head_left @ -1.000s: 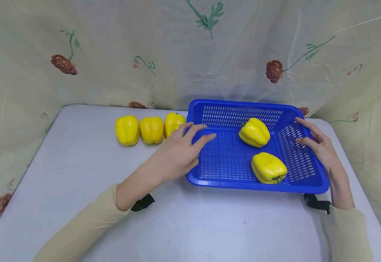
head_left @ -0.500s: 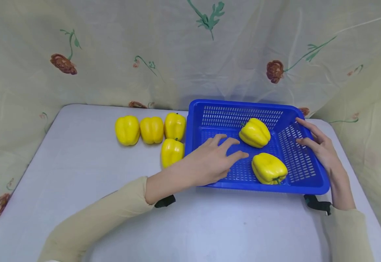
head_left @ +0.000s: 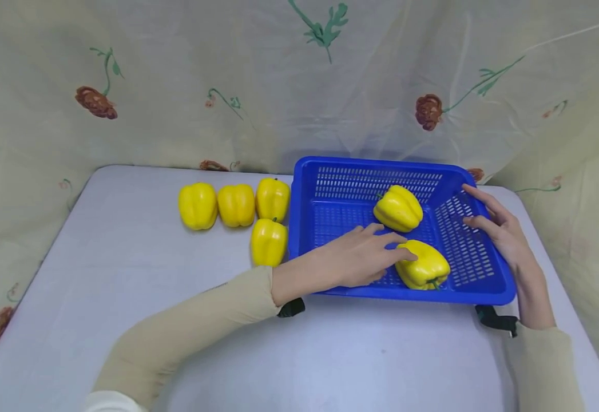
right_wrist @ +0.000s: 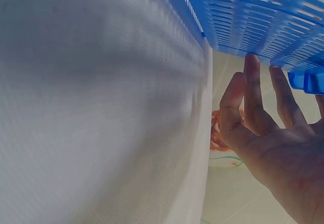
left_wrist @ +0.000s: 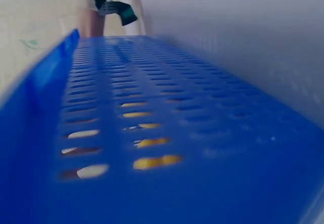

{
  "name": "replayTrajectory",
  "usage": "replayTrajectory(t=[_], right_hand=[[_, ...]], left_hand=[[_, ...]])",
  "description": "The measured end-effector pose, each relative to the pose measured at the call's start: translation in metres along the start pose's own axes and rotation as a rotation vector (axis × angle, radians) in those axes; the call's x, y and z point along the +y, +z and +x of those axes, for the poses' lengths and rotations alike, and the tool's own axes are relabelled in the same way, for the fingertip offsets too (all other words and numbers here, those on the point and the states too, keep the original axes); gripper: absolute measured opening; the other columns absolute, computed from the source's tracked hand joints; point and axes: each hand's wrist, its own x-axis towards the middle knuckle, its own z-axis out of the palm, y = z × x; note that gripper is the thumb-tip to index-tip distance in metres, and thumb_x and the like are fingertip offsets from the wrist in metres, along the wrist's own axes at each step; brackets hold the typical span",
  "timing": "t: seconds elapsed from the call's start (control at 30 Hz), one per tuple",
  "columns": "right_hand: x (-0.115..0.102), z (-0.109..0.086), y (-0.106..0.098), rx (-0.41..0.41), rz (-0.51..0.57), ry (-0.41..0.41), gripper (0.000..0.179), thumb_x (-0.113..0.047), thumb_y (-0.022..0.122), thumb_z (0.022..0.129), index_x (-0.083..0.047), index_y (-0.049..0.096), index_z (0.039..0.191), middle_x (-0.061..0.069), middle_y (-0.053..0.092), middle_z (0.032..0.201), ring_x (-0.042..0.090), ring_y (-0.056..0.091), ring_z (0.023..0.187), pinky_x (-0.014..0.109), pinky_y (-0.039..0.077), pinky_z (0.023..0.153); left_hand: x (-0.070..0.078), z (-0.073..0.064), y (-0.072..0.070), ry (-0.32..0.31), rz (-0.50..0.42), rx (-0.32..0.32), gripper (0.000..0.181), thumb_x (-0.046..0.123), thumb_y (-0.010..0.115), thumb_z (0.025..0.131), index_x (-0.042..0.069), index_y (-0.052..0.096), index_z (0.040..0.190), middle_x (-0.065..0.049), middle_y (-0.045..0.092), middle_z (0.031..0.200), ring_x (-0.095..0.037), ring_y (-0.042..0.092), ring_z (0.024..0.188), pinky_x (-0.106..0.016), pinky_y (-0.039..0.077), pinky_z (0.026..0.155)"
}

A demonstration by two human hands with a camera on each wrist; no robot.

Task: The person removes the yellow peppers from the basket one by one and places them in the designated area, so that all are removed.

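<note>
Inside the blue plastic basket (head_left: 345, 293) lie two yellow bell peppers, one toward the back (head_left: 399, 208) and one near the front wall (head_left: 425, 266). My left hand (head_left: 356, 258) reaches over the basket's front left. Its fingers are spread, and the foremost one overlaps the front pepper's left side; firm contact cannot be made out. My right hand (head_left: 507, 240) holds the basket's right rim, with thumb and a finger over the edge. Other fingers (right_wrist: 253, 77) meet the outer wall from below in the right wrist view. The left wrist view mostly shows the slotted wall (left_wrist: 167, 122).
Left of the basket, several more yellow bell peppers (head_left: 235, 205) stand on the white table (head_left: 124, 274). One of them (head_left: 269, 242) sits in front of the back row, close to the basket's left side. A flowered curtain (head_left: 278, 86) hangs behind the table.
My left hand has moved right, from the basket's left rim to the front pepper inside. This uncovered the pepper outside the basket's left side. My right hand stays at the rim.
</note>
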Motion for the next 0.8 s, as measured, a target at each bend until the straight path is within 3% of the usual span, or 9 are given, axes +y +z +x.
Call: replayTrajectory(t=[0.2, 0.5, 0.67, 0.77, 0.8], right_hand=[[-0.001, -0.001, 0.001, 0.011, -0.085, 0.005, 0.061, -0.026, 0.056, 0.111, -0.044, 0.038, 0.166, -0.023, 0.051, 0.133, -0.004, 0.067, 0.096, 0.021, 0.065, 0.072], [-0.002, -0.001, 0.002, 0.010, 0.009, 0.007, 0.061, -0.022, 0.059, 0.110, -0.042, 0.042, 0.165, -0.023, 0.054, 0.128, -0.002, 0.071, 0.094, 0.022, 0.065, 0.070], [-0.002, -0.001, 0.002, 0.002, 0.066, 0.014, 0.061, -0.020, 0.060, 0.110, -0.041, 0.043, 0.164, -0.021, 0.055, 0.129, -0.001, 0.071, 0.094, 0.022, 0.066, 0.070], [-0.002, -0.001, 0.001, 0.007, 0.038, 0.022, 0.061, -0.022, 0.059, 0.110, -0.042, 0.042, 0.165, -0.021, 0.054, 0.132, -0.002, 0.071, 0.095, 0.022, 0.065, 0.070], [-0.002, -0.001, 0.001, 0.010, 0.030, 0.024, 0.061, -0.022, 0.059, 0.110, -0.043, 0.042, 0.165, -0.021, 0.054, 0.132, -0.002, 0.070, 0.095, 0.021, 0.065, 0.070]], left_hand=[[0.000, 0.013, 0.009, 0.045, -0.036, -0.048, 0.064, 0.023, 0.052, 0.115, 0.044, 0.027, 0.169, 0.007, 0.030, 0.179, -0.038, 0.033, 0.164, -0.058, 0.037, 0.132], [-0.001, 0.015, 0.012, 0.072, -0.029, -0.028, 0.063, 0.027, 0.059, 0.112, 0.043, 0.032, 0.167, 0.008, 0.027, 0.180, -0.036, 0.031, 0.166, -0.057, 0.038, 0.131], [0.000, 0.015, 0.011, 0.079, -0.009, -0.010, 0.063, 0.027, 0.060, 0.111, 0.042, 0.033, 0.166, 0.005, 0.047, 0.166, -0.024, 0.055, 0.138, -0.038, 0.049, 0.120], [0.001, 0.015, 0.011, 0.068, 0.009, 0.003, 0.064, 0.029, 0.059, 0.111, 0.040, 0.030, 0.167, 0.003, 0.054, 0.152, -0.020, 0.054, 0.121, -0.032, 0.052, 0.107], [0.001, 0.016, 0.010, 0.042, -0.034, 0.004, 0.056, 0.033, 0.057, 0.113, 0.036, 0.035, 0.164, 0.002, 0.056, 0.145, -0.019, 0.054, 0.118, -0.031, 0.053, 0.103]])
